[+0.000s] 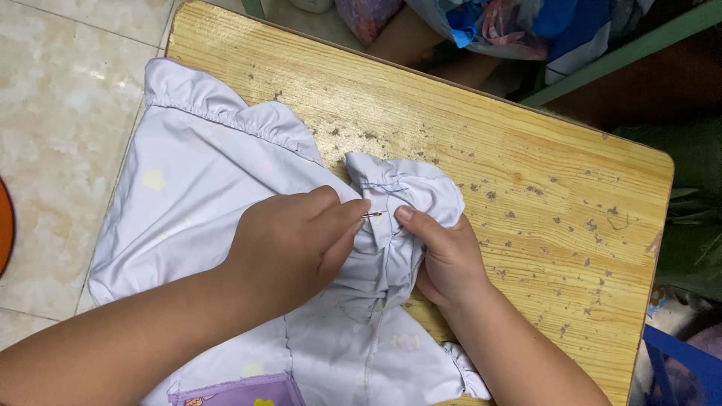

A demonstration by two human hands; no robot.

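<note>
A pale lilac garment (203, 195) with gathered edges lies spread over a worn wooden table (541, 203). My left hand (289, 244) pinches a thin metal needle (371, 215) between thumb and fingers, its tip at a bunched fold of the cloth. My right hand (445, 256) grips that bunched fold from the right, thumb pressed on top next to the needle. A purple printed patch (241, 391) shows at the garment's lower edge.
The table's right half is bare scuffed wood with a rounded corner (662, 162). Pale tiled floor (60, 90) lies to the left. Colourful bags and cloth (519, 26) sit beyond the far edge, and a blue object (681, 361) is at lower right.
</note>
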